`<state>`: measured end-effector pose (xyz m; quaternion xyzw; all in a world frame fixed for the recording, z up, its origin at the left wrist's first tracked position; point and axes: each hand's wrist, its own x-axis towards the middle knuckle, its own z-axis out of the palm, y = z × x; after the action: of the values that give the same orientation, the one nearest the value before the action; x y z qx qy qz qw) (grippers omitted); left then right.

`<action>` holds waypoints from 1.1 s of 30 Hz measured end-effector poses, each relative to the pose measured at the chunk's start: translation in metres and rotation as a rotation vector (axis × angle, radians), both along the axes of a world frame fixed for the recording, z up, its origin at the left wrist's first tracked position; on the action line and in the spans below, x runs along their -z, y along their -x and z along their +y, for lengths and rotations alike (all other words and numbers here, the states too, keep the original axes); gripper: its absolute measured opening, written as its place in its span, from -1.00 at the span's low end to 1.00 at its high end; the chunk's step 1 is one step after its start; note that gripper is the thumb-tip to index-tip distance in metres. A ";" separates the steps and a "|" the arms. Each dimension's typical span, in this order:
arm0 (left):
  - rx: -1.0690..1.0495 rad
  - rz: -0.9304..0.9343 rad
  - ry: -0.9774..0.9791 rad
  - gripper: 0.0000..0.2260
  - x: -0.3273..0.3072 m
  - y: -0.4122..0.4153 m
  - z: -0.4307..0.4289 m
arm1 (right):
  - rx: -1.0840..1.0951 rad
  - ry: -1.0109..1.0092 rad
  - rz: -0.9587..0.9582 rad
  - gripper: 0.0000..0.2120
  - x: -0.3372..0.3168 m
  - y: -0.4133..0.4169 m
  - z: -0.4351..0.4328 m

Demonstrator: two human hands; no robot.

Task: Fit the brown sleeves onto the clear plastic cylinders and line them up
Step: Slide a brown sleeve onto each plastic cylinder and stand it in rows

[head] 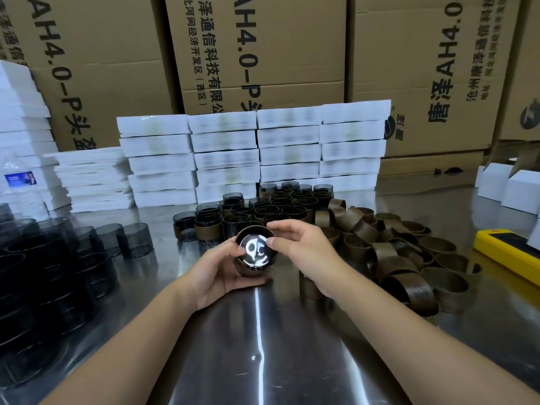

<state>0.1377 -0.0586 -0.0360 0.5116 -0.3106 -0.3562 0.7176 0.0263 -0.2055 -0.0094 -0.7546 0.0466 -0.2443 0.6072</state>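
Both hands meet over the near middle of the steel table [263,331], holding one smoky clear cylinder [255,249] with a brown sleeve [247,271] around its wall, tipped so its inside faces the camera. The left hand [216,270] cups it from below, fingers curled round the sleeve and thumb on the rim. The right hand [304,244] pinches the far rim between thumb and fingertips. The piece looks light and thin-walled, likely stiff enough to keep its shape but glossy and slippery, so the sleeved band seems a safer hold than the bare rim. The sleeve looks like a bendable strip that could sit crooked. The polished top looks slick, so pieces may slide on it. To the right lies a heap of loose sleeves [394,252], and to the left are bare cylinders [58,258]. Beyond the hands stand finished pieces [263,211] in rows, then stacked white boxes [254,153] and printed cardboard cartons [263,54]
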 end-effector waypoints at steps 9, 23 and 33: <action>0.084 0.095 0.048 -0.36 -0.012 0.014 -0.001 | 0.151 0.216 0.133 -0.48 0.001 0.000 0.005; -0.086 0.069 -0.112 -0.34 -0.015 0.025 -0.012 | 0.164 0.341 0.203 -0.42 0.004 -0.003 0.003; -0.231 0.018 -0.092 -0.43 -0.011 0.024 -0.017 | 0.176 0.369 0.176 -0.55 0.005 -0.001 0.003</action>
<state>0.1136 -0.0759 -0.0245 0.5732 -0.2265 -0.2895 0.7324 0.0272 -0.2027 -0.0140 -0.8643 0.1194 -0.2339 0.4289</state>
